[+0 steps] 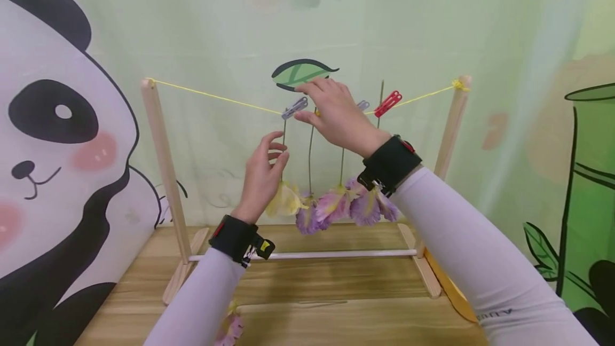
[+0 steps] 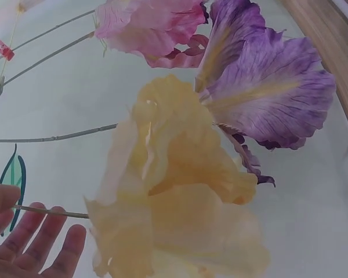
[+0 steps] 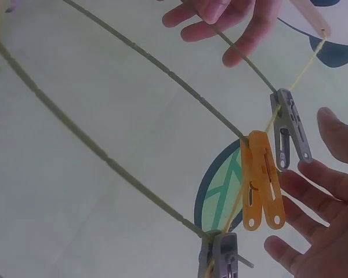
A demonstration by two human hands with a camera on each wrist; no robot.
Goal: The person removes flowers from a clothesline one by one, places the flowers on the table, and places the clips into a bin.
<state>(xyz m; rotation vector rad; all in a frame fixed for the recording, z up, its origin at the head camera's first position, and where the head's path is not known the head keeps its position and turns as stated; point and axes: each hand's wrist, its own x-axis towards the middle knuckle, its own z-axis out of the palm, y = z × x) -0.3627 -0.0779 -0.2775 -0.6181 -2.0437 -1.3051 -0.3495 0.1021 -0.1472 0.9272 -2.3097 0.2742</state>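
A yellow artificial flower (image 1: 284,202) hangs head down from the yellow string, its stem clipped by a grey clothespin (image 1: 294,108). Thumb and fingers of my left hand (image 1: 261,170) lie on opposite sides of that stem (image 2: 64,214), lightly holding it above the petals. My right hand (image 1: 338,113) hovers beside the clothespins, its fingers spread and holding nothing. In the right wrist view an orange clothespin (image 3: 258,179) and another grey clothespin (image 3: 220,252) grip stems on the string. Beside the yellow flower hang purple flowers (image 1: 365,207) and a pink flower (image 1: 333,204).
The string runs between two wooden posts (image 1: 165,170) joined low down by a white rod (image 1: 336,254). A red clothespin (image 1: 388,104) sits right of the others. On the wooden table lie a pink flower (image 1: 233,330) and a thin stem (image 1: 323,302). An orange object (image 1: 451,292) is at right.
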